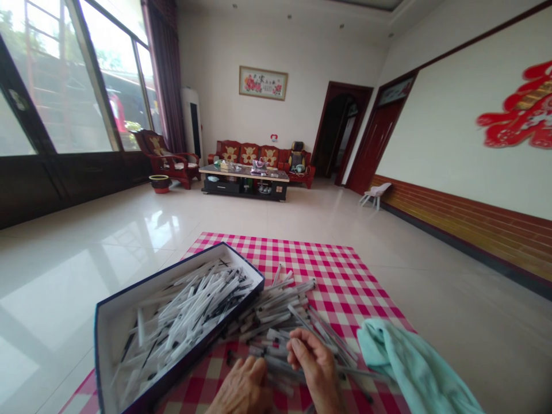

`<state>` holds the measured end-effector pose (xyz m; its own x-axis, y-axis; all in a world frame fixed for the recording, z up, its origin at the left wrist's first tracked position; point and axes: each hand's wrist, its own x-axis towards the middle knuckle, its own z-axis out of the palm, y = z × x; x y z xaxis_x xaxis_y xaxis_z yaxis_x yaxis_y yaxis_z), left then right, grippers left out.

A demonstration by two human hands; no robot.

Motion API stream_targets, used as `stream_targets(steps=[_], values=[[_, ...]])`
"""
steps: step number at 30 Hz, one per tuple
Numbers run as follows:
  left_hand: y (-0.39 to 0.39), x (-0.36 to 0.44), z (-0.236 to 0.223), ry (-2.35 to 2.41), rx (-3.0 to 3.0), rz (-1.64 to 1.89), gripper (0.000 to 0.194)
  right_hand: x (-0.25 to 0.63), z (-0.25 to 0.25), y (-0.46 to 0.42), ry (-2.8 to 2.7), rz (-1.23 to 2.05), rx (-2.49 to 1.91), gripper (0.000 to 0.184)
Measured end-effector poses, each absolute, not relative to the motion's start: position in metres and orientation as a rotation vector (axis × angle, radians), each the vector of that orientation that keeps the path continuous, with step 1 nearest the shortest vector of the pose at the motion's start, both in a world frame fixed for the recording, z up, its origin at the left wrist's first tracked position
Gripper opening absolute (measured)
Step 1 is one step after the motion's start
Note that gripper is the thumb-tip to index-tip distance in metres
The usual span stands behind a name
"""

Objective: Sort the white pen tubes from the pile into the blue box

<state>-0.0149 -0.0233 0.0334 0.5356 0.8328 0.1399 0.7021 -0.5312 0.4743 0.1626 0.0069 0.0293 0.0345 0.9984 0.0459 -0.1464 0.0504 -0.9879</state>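
My left hand is low over the near edge of a loose pile of pens, back upward and fingers curled down; what they hold, if anything, is hidden. Just right of it, my right hand is closed, thumb pressed against the curled fingers, over the same pile. I cannot make out what it pinches. The pens have pale, clear barrels and dark ends, and those nearest my hands are blurred. Left of the pile stands an open dark-blue box with a white inside, holding many pale tubes and thin black pieces.
A pink-and-white checked cloth lies under the pile and box. At right is a crumpled mint-green cloth. Across the tiled floor stand a low table, a wooden sofa, an armchair and a small chair.
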Motion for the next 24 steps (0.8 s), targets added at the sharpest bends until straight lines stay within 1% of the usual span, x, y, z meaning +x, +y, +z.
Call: stream_targets(steps=[2,4,8,11,12,16,19,20,24], values=[[-0.019,-0.025,0.042,1.162,2.377,0.507,0.013,0.164,0.029,0.008,-1.106,1.205,-1.083,0.027],[-0.015,-0.033,0.054,1.121,2.25,0.615,0.015,0.165,0.03,0.007,-1.118,1.188,-1.09,0.025],[-0.014,-0.035,0.068,1.296,1.977,0.811,0.012,0.162,0.031,0.001,-1.215,1.289,-0.991,0.022],[-0.015,-0.025,0.06,1.34,1.978,0.938,0.012,0.153,0.029,-0.006,-1.163,1.458,-0.861,0.037],[-0.015,-0.021,0.056,1.338,1.999,0.982,0.012,0.15,0.028,-0.008,-1.152,1.502,-0.847,0.037],[-0.014,-0.014,0.041,1.285,2.016,1.116,0.006,0.144,0.024,-0.007,-1.062,1.582,-0.868,0.022],[-0.013,-0.015,0.035,1.254,2.014,1.194,0.023,0.147,0.024,-0.003,-0.936,1.531,-0.859,0.02],[-0.013,-0.015,0.034,1.258,2.024,1.217,0.024,0.149,0.025,-0.002,-0.906,1.509,-0.859,0.02],[-0.014,-0.018,0.034,1.276,2.089,1.269,0.011,0.152,0.025,0.0,-0.842,1.446,-0.887,0.021]])
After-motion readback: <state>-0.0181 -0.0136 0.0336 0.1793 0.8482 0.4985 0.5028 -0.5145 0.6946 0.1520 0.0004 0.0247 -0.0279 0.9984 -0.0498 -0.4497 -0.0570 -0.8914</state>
